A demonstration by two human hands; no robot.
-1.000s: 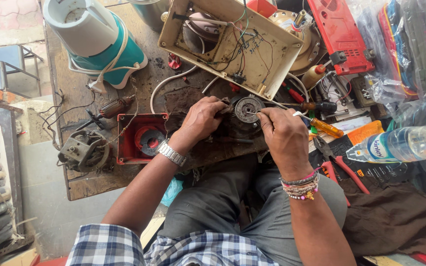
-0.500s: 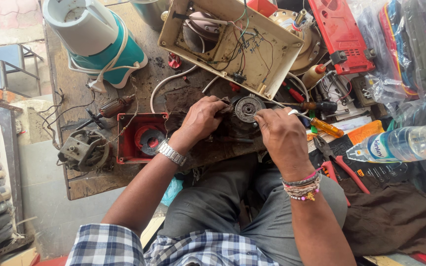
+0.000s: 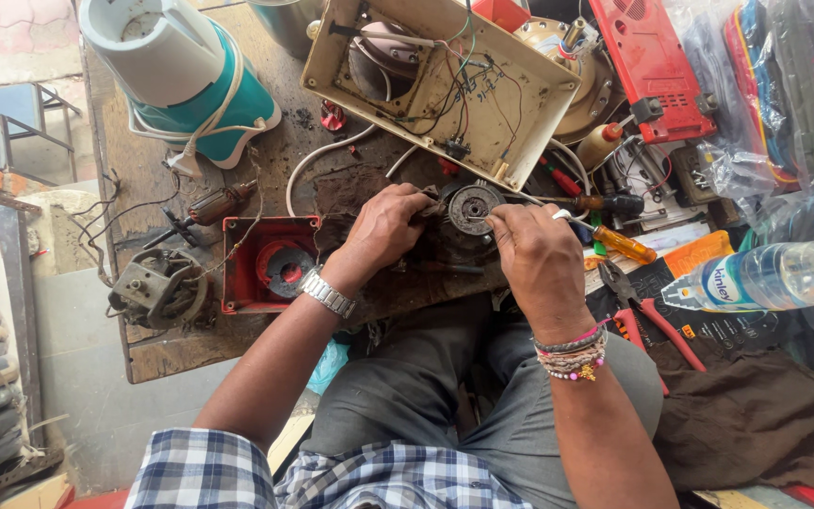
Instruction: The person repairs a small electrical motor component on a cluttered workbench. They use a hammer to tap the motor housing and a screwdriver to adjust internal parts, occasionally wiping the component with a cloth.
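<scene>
A round dark motor part (image 3: 474,205) lies on the worn wooden workbench (image 3: 157,353), just in front of me. My left hand (image 3: 386,226), with a metal watch on the wrist, grips the motor part's left side. My right hand (image 3: 536,254), with beaded bracelets on the wrist, pinches a thin metal tool whose tip touches the part's right edge. Just behind the part stands a cream appliance housing (image 3: 440,80), turned over, with loose wires inside.
A red square box with a round part (image 3: 270,264) sits left of my hands, next to a bare motor (image 3: 157,287). A white and teal mixer base (image 3: 181,75) stands far left. Screwdrivers (image 3: 614,240), red pliers (image 3: 647,320) and a plastic bottle (image 3: 765,278) lie right.
Both hands have stayed on the motor part. My right hand has shifted slightly at the part's edge; nothing else has moved.
</scene>
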